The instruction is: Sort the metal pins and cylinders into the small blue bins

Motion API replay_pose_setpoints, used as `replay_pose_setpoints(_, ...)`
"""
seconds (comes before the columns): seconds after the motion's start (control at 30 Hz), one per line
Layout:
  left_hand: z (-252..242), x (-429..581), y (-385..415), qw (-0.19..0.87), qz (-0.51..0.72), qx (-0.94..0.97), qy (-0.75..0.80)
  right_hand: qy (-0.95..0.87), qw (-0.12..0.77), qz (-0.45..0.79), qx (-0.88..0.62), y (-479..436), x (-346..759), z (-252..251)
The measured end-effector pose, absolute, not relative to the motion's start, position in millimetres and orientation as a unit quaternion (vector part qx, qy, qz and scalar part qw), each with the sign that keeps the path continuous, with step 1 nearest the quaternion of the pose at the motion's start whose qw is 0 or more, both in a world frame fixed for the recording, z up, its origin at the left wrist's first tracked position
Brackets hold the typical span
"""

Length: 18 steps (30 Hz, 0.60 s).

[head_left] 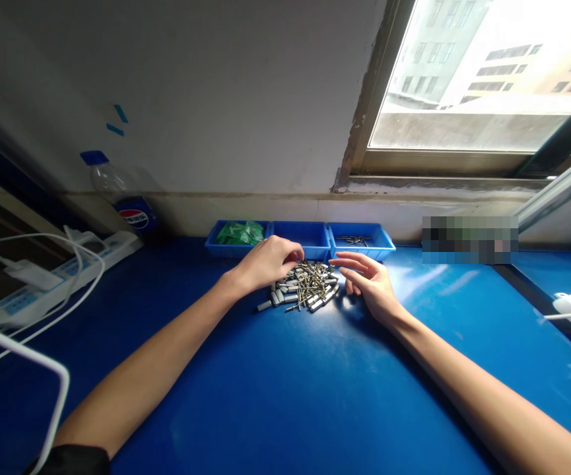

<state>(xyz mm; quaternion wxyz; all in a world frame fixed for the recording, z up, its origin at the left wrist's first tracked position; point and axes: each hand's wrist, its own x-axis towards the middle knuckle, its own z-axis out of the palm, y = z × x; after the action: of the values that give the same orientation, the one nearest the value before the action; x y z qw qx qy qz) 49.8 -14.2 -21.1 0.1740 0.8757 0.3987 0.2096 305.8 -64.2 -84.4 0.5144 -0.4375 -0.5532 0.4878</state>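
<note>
A heap of small metal parts point(309, 287) lies on the blue tabletop, with thin brass-coloured pins on top of short grey bar-like pieces. My left hand point(269, 264) reaches over the heap's left side, its thumb and fingers curled together at the parts. Whatever it pinches is too small to make out. At the right edge of the heap, my right hand point(367, 280) has its fingers stretched and apart, the fingertips close to the pins. Behind the heap stands a blue three-part tray point(301, 254). Green plastic packets point(240, 232) fill its left compartment, and thin dark pins point(353, 240) lie in the right one.
A power strip point(62, 280) with a white plug and cables lies at the left. Beside it a cola bottle point(121, 191) leans near the wall. White cable point(42, 359) loops over the near left. A window point(473, 99) is at the upper right.
</note>
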Motion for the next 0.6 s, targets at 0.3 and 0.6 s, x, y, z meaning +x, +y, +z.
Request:
replay_pose_setpoints(0.3,-17,58,-19,0.403,0.341,0.767,0.364,-0.589,0.455,0.515,-0.425,-71,301,-80)
replay_pose_setpoints(0.6,-32,69,-26,0.433,0.340,0.760,0.345,-0.578,0.456,0.524,-0.429,-71,299,-77)
